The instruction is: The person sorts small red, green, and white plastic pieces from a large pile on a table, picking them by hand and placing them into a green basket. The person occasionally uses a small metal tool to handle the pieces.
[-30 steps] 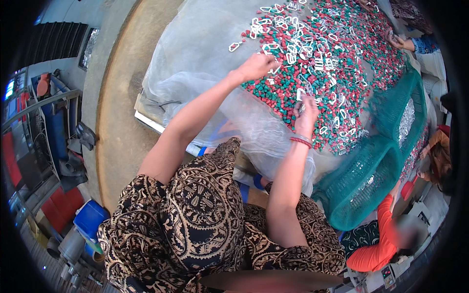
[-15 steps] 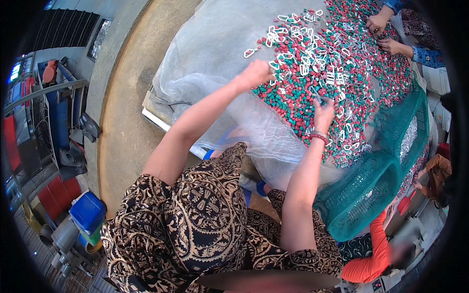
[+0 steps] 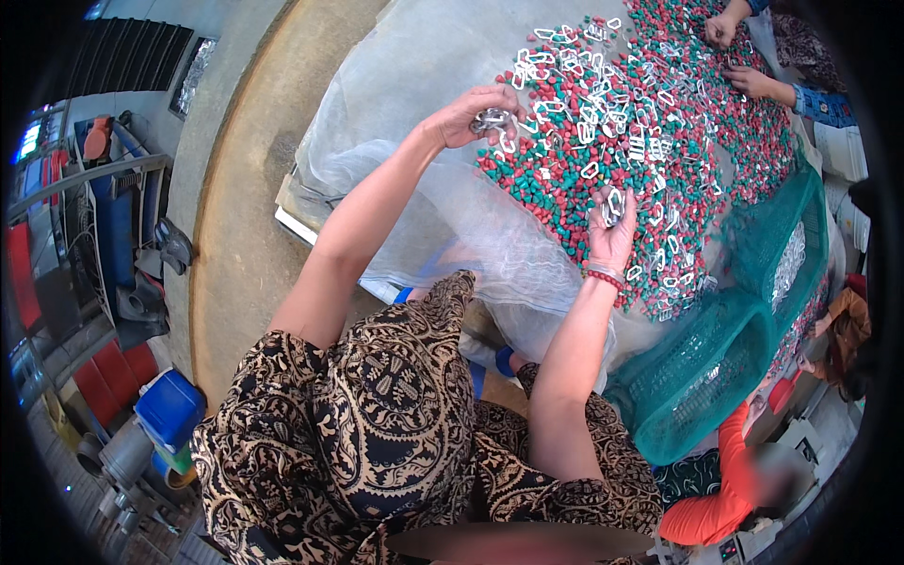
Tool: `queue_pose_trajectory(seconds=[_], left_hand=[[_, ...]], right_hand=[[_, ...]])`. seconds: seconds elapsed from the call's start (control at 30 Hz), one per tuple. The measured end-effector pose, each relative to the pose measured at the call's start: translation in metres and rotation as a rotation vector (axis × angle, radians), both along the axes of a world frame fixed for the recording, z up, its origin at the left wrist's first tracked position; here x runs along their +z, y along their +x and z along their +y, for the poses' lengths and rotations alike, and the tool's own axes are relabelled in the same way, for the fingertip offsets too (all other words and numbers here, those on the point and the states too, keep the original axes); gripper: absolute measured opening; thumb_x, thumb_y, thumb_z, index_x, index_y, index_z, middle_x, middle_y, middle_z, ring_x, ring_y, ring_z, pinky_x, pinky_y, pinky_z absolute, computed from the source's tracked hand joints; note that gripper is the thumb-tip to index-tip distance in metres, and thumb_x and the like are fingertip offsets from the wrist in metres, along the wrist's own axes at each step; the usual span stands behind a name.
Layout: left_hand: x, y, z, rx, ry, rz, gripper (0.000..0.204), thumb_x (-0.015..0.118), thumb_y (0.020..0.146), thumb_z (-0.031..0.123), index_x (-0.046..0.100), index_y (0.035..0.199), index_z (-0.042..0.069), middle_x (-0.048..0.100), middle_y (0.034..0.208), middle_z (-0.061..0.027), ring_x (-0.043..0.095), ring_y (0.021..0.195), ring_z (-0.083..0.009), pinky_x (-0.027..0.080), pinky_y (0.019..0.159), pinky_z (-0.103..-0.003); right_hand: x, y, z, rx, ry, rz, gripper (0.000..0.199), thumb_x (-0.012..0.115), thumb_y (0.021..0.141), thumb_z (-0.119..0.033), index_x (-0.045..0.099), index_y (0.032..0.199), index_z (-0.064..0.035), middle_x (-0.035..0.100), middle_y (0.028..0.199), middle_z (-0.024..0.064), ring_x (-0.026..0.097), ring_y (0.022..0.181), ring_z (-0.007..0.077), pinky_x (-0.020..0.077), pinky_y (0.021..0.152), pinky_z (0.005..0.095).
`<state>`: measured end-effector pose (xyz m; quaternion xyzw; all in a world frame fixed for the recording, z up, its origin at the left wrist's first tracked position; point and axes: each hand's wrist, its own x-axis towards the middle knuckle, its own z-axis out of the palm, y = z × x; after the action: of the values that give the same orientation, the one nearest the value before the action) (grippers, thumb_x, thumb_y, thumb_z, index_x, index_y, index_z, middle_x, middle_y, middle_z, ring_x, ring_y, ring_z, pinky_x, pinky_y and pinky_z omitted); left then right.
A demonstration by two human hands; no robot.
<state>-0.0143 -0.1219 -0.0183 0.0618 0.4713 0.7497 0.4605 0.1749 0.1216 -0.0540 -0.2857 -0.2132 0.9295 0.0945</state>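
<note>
- Near the left edge of the bead pile, left hand (image 3: 471,115) is raised off the surface, fingers (image 3: 493,98) clenched round a small bunch of white loop-shaped clips (image 3: 492,120).
- Right hand (image 3: 610,234) is up at the near edge of the pile, palm facing the camera, fingers grasping a few more white clips (image 3: 613,203); red bangle (image 3: 603,278) on that wrist.
- Pile of red and green beads (image 3: 659,104), with loose white loop clips mixed in on top, lies spread on a white mesh sheet (image 3: 424,56) that covers the surface.
- Mesh sheet hangs over the near and left edges, bare of beads on its left part.
- Green net bag (image 3: 725,358) sits right of the right hand, at the near-right edge of the pile; white clips show inside it on the far-right side, the rest of its contents cannot be told.
- Far right, another person's two hands (image 3: 730,33) rest on the beads, well apart from both own hands.
- Blue container (image 3: 168,412) stands on the floor, near left; its contents are hidden.
- Person in orange top (image 3: 725,490) is low at the near right, beside the net bag.
</note>
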Motion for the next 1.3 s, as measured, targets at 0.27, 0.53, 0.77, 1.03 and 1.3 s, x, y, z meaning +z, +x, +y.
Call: queue_pose_trajectory(seconds=[0.27, 0.53, 0.77, 1.03, 1.3], left_hand=[[-0.054, 0.017, 0.006, -0.316, -0.799, 0.967, 0.026, 0.064, 0.080, 0.008, 0.062, 0.105, 0.003, 0.060, 0.090, -0.0136, 0.064, 0.075, -0.0263, 0.051, 0.058, -0.037], [-0.072, 0.035, 0.012, -0.391, -1.056, 1.212, 0.021, 0.061, 0.082, 0.014, 0.058, 0.098, 0.002, 0.058, 0.098, -0.0206, 0.062, 0.086, -0.0389, 0.051, 0.074, -0.045], [-0.023, 0.013, -0.003, 0.064, -0.101, -0.039, 0.032, 0.055, 0.092, 0.038, 0.052, 0.081, 0.008, 0.051, 0.078, -0.0033, 0.047, 0.062, -0.0119, 0.038, 0.045, -0.022], [-0.007, 0.014, -0.008, 0.181, 0.458, -0.318, 0.012, 0.057, 0.084, 0.014, 0.049, 0.080, 0.006, 0.049, 0.084, -0.0059, 0.049, 0.065, -0.0122, 0.037, 0.034, -0.017], [-0.054, 0.031, -0.006, -0.734, -0.769, 0.335, 0.022, 0.068, 0.081, 0.021, 0.064, 0.076, 0.001, 0.054, 0.057, -0.0029, 0.052, 0.050, -0.0115, 0.040, 0.040, -0.027]], right_hand=[[0.017, -0.002, 0.000, 0.029, -0.138, 0.077, 0.051, 0.057, 0.092, -0.025, 0.038, 0.130, 0.0027, 0.036, 0.137, 0.0277, 0.038, 0.127, 0.0414, 0.0571, 0.078, 0.0378], [0.006, 0.009, -0.011, 0.050, -0.332, 0.168, 0.041, 0.043, 0.097, -0.009, 0.034, 0.135, 0.0037, 0.033, 0.141, 0.0256, 0.032, 0.130, 0.0444, 0.0393, 0.100, 0.0587], [-0.006, 0.011, -0.009, -0.057, -0.742, 0.481, 0.034, 0.047, 0.095, -0.010, 0.045, 0.126, 0.0033, 0.050, 0.124, 0.0190, 0.055, 0.084, 0.0210, 0.0482, 0.046, 0.0188], [-0.009, 0.004, -0.016, 0.053, -0.713, 0.581, 0.035, 0.041, 0.098, -0.013, 0.044, 0.130, -0.0008, 0.054, 0.105, 0.0149, 0.040, 0.059, 0.0090, 0.0319, 0.035, 0.0169], [-0.011, -0.008, -0.045, 0.102, -0.696, 0.224, 0.036, 0.041, 0.097, -0.010, 0.042, 0.131, 0.0004, 0.047, 0.130, 0.0197, 0.060, 0.092, 0.0241, 0.0467, 0.046, 0.0173]])
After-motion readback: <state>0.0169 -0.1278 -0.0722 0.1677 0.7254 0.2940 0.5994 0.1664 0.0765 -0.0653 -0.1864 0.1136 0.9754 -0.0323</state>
